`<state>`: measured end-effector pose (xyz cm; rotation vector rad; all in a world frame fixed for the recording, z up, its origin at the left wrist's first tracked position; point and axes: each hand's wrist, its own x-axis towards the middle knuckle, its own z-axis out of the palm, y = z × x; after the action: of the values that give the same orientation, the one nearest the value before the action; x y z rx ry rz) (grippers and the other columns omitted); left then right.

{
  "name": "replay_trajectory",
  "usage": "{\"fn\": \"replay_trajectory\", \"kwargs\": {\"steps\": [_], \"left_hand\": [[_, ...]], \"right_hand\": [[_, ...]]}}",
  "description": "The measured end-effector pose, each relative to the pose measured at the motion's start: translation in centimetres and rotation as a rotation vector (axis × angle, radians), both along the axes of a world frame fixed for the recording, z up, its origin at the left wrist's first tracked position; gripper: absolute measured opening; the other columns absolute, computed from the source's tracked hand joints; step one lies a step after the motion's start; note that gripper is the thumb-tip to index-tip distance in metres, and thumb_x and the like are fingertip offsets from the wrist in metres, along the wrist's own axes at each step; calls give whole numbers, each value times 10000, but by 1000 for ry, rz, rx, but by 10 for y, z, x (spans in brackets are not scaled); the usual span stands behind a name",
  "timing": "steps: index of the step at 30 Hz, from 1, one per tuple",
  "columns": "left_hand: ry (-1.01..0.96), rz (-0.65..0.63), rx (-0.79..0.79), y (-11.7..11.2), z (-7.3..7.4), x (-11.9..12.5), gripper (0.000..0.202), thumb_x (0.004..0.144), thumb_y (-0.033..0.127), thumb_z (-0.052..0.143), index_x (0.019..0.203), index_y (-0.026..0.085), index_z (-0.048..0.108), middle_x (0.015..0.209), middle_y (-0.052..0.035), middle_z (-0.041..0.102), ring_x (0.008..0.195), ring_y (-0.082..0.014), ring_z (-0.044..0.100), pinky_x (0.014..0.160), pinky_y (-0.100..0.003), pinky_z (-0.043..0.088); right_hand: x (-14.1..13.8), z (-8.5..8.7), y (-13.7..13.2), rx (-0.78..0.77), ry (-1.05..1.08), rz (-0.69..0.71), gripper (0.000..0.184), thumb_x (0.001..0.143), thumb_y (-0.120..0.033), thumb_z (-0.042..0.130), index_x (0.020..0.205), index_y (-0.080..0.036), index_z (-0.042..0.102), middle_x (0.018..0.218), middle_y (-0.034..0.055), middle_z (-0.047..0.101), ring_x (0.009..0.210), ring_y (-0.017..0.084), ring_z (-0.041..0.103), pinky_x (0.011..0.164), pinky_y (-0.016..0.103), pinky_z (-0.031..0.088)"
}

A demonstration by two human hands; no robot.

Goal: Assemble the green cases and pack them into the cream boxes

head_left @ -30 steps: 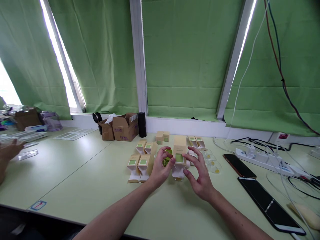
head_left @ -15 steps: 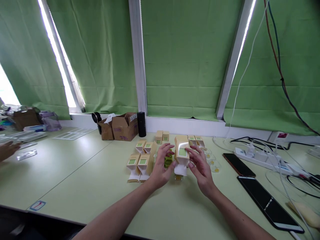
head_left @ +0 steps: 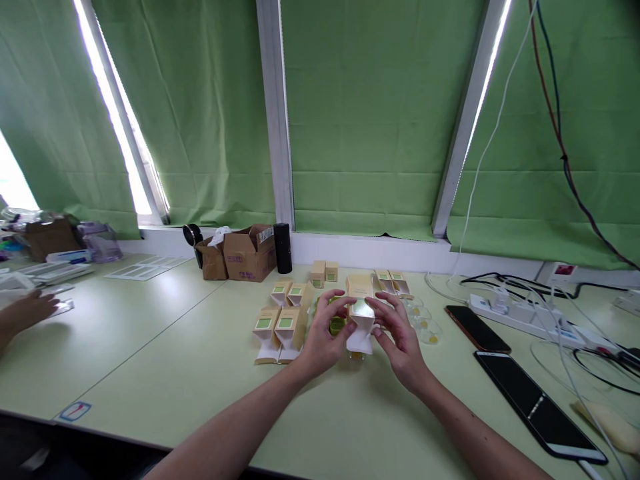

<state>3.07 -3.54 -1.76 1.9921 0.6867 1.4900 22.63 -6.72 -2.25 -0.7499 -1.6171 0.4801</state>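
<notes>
My left hand (head_left: pixel 323 333) and my right hand (head_left: pixel 400 337) both grip a small tan carton (head_left: pixel 360 308) with a green panel, held just above the pale green table (head_left: pixel 150 347). Its white bottom flaps (head_left: pixel 360 339) hang open toward me. Under the carton stands a small amber jar (head_left: pixel 356 356), mostly hidden. A green jar (head_left: pixel 337 325) sits behind my left fingers. To the left lie several similar open cartons (head_left: pixel 280 327) in rows.
More small cartons (head_left: pixel 393 283) and clear cups with yellow bits (head_left: pixel 425 328) lie beyond my right hand. Two phones (head_left: pixel 537 407) and a power strip (head_left: pixel 525 317) with cables sit at right. Brown boxes (head_left: pixel 247 253) and a black cylinder (head_left: pixel 283 249) stand by the window. Another person's hand (head_left: pixel 27 312) rests far left.
The carton tilted and was brought back upright and lower between my hands, and both hands closed in on it. The other person's hand at far left moved slightly right.
</notes>
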Motion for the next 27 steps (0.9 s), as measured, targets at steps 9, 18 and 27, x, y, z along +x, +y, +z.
{"fn": "replay_trajectory", "kwargs": {"steps": [9,18,27], "left_hand": [[-97,-34,-62,4,-3,3,331,983,258,664,1315,248,670,1352,-109,474,950,-149,659,905,-351,609],[-112,-35,-127,5,-4,4,316,962,239,677,1277,260,691,1306,-82,469,963,-148,654,937,-346,595],[-108,-32,-118,2,-3,6,317,943,200,683,1253,263,705,1266,-72,468,902,-124,647,864,-305,585]], "right_hand": [[0,-2,0,-15,-21,13,456,1025,-283,570,1474,-355,604,1548,111,403,1137,232,680,961,433,640],[1,-2,2,-61,14,39,440,1013,-329,615,1451,-372,625,1559,100,395,1147,243,673,961,422,630],[-1,1,1,-75,47,2,399,1015,-368,633,1412,-365,658,1514,99,433,1057,209,673,916,397,645]]}}
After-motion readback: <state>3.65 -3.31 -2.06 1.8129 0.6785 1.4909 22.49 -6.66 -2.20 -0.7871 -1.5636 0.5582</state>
